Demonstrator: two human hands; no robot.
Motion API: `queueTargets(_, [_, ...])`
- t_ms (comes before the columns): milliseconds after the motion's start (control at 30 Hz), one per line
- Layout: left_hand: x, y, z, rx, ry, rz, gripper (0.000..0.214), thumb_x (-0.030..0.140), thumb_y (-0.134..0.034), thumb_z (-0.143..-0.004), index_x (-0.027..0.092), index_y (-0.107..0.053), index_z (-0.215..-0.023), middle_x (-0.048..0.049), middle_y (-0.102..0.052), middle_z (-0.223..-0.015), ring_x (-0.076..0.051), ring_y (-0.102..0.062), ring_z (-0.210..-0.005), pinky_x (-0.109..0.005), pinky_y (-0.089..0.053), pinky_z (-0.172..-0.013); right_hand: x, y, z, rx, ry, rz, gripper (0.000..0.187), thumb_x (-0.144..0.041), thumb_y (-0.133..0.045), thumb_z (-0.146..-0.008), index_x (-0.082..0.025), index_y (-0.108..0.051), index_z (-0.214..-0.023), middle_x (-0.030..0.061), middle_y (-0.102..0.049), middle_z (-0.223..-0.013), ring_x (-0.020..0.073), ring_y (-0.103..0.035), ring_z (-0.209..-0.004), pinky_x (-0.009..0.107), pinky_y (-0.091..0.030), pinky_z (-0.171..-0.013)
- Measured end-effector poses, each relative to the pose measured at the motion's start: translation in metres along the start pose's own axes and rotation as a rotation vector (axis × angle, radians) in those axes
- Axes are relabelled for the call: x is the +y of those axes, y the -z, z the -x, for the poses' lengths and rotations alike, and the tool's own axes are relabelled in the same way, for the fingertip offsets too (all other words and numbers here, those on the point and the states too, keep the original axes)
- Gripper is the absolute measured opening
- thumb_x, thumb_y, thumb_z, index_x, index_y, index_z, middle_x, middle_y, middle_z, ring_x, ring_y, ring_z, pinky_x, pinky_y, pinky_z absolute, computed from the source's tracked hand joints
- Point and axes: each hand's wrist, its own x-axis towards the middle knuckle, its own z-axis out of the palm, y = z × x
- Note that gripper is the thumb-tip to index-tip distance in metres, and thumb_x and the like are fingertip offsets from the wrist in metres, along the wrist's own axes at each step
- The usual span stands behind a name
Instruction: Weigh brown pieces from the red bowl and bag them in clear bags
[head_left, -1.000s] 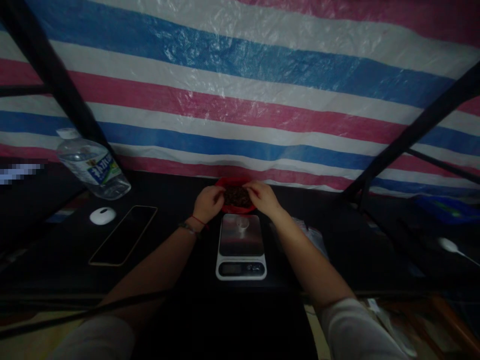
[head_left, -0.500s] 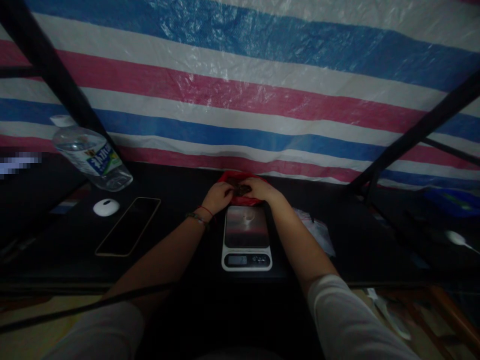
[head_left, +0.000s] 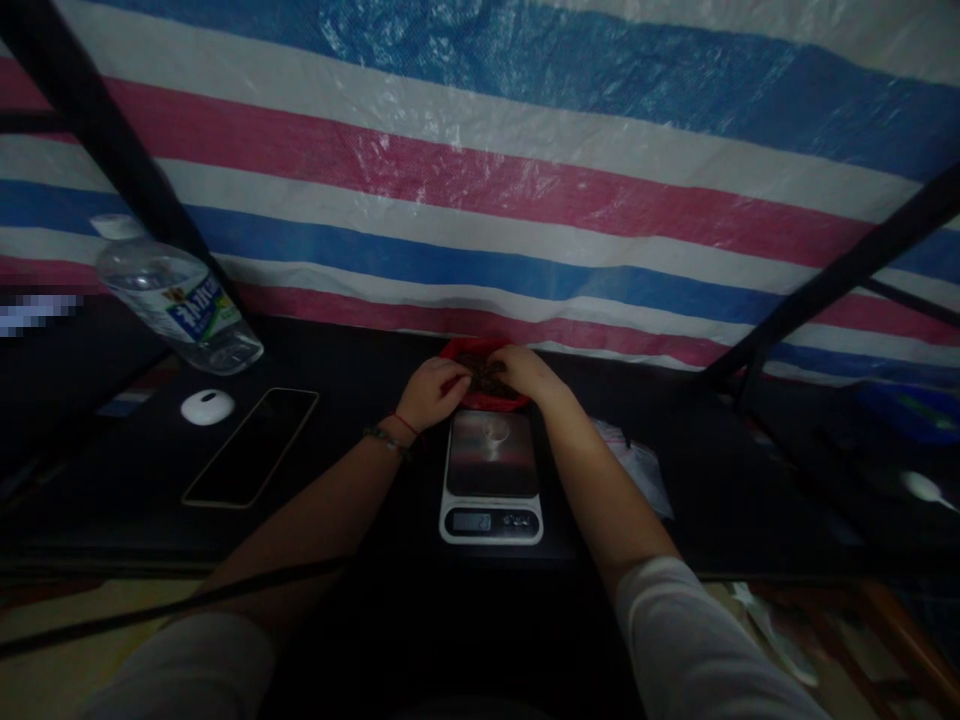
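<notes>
A red plastic bag point(head_left: 495, 402) lies behind a kitchen scale, its mouth spread and dark brown small pieces point(head_left: 486, 368) showing inside. My left hand point(head_left: 436, 390) is at the bag's left side, its fingers curled together on the edge. From the right, my right hand point(head_left: 526, 370) reaches into the bag, fingertips bent down among the brown pieces; what they pinch is too dark to make out. The white kitchen scale point(head_left: 491, 470) has a metal plate bearing a small round translucent thing point(head_left: 496, 432). Its display is lit.
A clear bottle point(head_left: 169, 290) leans at the left, near a white earbud case point(head_left: 208, 407) and a phone point(head_left: 253, 447). Clear plastic bags point(head_left: 637, 470) lie beside my right forearm. Black frame bars point(head_left: 832, 280) slant on both sides, before a striped sheet point(head_left: 480, 190).
The bag's mouth is spread wider, and more of the brown pieces show. My left hand has shifted slightly left, and my right hand's fingers remain in the bag.
</notes>
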Motion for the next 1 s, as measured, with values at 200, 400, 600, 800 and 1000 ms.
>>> queueTargets(200, [0.025,0.012,0.0,-0.292,-0.246,0.244,0.062,0.059,-0.061,-0.073,0.016,-0.058,-0.117,-0.01,-0.065,-0.097,-0.024,-0.059,-0.09,-0.036,-0.045,-0.081,0.0,0.003,0.004,0.061,-0.006,-0.132,0.026,-0.013,-0.06,-0.078,-0.018,-0.07,-0.102,0.0067,-0.071,-0.1,0.0186,-0.064,-0.09,0.026,-0.044,-0.082])
queueTargets(400, [0.045,0.002,0.0,-0.464,-0.274,0.189,0.055,0.055,-0.069,-0.067,0.017,-0.063,-0.107,-0.0087,-0.067,-0.095,-0.023,-0.06,-0.088,-0.036,-0.044,-0.083,0.001,-0.001,0.009,0.12,-0.016,-0.227,0.035,-0.015,-0.065,-0.076,-0.018,-0.067,-0.11,0.0067,-0.07,-0.107,0.019,-0.063,-0.095,0.027,-0.044,-0.088])
queueTargets(600, [0.04,-0.005,0.001,-0.251,-0.1,0.104,0.04,0.043,-0.064,-0.076,0.021,-0.062,-0.11,-0.0076,-0.067,-0.103,-0.024,-0.06,-0.098,-0.038,-0.045,-0.09,-0.003,-0.002,0.03,0.378,-0.06,-0.373,0.026,-0.017,-0.049,-0.085,-0.017,-0.069,-0.102,0.0073,-0.069,-0.103,0.0181,-0.062,-0.097,0.031,-0.045,-0.091])
queueTargets(800, [0.027,-0.015,-0.004,0.13,0.191,0.104,0.042,0.039,-0.068,-0.074,0.018,-0.059,-0.109,-0.0088,-0.064,-0.108,-0.024,-0.06,-0.101,-0.039,-0.047,-0.091,-0.023,-0.014,0.054,0.298,0.029,-0.754,0.044,-0.011,-0.049,-0.078,-0.02,-0.057,-0.12,0.0056,-0.062,-0.121,0.016,-0.059,-0.107,0.029,-0.046,-0.093])
queueTargets(1000, [0.019,-0.02,-0.003,0.111,0.169,0.16,0.039,0.038,-0.063,-0.08,0.018,-0.058,-0.113,-0.0085,-0.064,-0.11,-0.023,-0.06,-0.102,-0.038,-0.047,-0.091,-0.036,-0.027,0.05,0.39,-0.019,-0.79,0.036,-0.024,-0.063,-0.077,-0.019,-0.06,-0.112,0.0088,-0.063,-0.116,0.0183,-0.06,-0.104,0.03,-0.05,-0.086])
